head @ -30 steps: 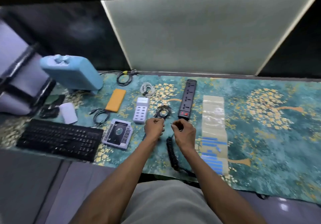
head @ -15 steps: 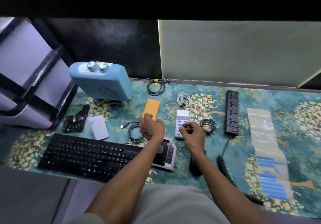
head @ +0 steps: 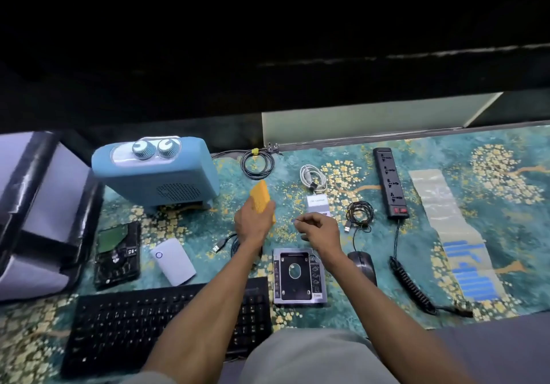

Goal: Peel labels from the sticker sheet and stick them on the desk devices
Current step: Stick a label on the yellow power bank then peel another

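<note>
A person stands over a patterned desk mat crowded with devices; the left hand (head: 252, 222) grips an orange power bank (head: 261, 198), tilted up off the mat near the middle; the right hand (head: 320, 230), just beside it, pinches what looks like a small blue label (head: 294, 220) at its fingertips, too small to be sure; the sticker sheet (head: 455, 234) lies well apart at the right. The label could curl and stick to the fingers, or land crooked, if the tilted power bank shifts in the grip; a dangling cable (head: 359, 212) lies near the wrist.
</note>
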Motion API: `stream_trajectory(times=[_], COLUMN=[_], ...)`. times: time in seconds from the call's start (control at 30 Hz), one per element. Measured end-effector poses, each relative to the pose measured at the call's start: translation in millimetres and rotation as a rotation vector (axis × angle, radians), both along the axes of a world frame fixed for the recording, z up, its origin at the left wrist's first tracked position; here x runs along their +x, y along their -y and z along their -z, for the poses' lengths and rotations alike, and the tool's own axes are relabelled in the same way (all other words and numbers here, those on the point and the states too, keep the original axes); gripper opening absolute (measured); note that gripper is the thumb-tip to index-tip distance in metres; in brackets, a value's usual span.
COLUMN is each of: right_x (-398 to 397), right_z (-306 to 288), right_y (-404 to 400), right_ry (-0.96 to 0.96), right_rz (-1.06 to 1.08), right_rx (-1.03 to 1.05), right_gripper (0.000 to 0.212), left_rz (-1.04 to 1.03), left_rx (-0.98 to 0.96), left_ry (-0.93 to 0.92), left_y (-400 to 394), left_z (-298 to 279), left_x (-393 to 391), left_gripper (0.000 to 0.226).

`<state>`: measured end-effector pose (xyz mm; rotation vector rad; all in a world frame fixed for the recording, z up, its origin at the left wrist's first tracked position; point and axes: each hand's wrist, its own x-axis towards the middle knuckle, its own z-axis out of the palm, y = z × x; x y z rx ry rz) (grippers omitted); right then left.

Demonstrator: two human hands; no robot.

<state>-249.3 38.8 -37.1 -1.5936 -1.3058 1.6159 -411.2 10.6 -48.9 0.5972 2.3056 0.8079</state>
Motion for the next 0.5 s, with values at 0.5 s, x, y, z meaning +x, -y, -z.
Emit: stream_trajectory(times=[0.5], right_x=[-33], right_z=[-9], right_y=[17], right_ry=[-0.132], right_rz=[-0.045], right_rx=[-0.279], right_gripper=[0.033], left_rz=[-0.261], left_rx=[0.331], left_ry=[0.989], left_y=[38], left_z=[8], left_x=[10], left_gripper=[0.032])
